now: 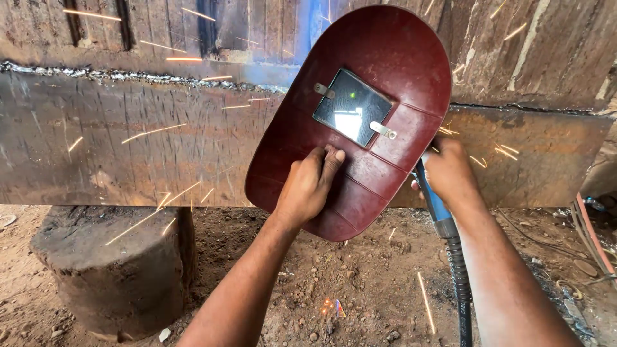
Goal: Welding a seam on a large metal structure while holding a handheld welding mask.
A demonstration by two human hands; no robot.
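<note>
My left hand [310, 186] grips the back of a dark red hand-held welding shield [385, 71] with a small dark glass window [352, 106], held up in front of a rusty steel plate [128, 141]. My right hand [453, 173] holds a blue-handled electrode holder [436, 205] whose tip is hidden behind the shield. A black ribbed cable [461, 283] hangs down from the handle. Orange sparks fly out across the plate, and blue smoke rises above the shield. A rough weld bead [128, 77] runs along the plate's top seam.
A round wooden stump [109, 263] stands under the plate at the left. Reddish dirt ground [334, 276] with small stones lies below, with a glowing ember on it. Cables and scrap [591, 244] lie at the right edge.
</note>
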